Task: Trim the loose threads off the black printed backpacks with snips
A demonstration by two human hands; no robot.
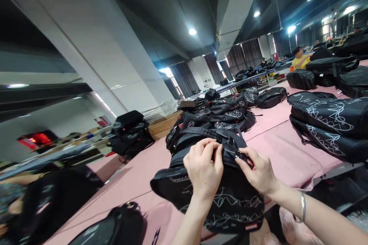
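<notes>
A black backpack (212,199) with white scribble print lies on the pink table (281,149) right in front of me. My left hand (203,168) is closed, its fingers curled over the top edge of the backpack near the strap. My right hand (257,170) pinches a small zipper pull or buckle at the backpack's top. A silver bangle (301,206) sits on my right wrist.
Several more black printed backpacks are piled behind (227,113) and stacked at the right (330,122). Another black bag (115,226) lies at the lower left. A person in a yellow top (300,59) sits at a far table. A wide white pillar (94,53) rises at left.
</notes>
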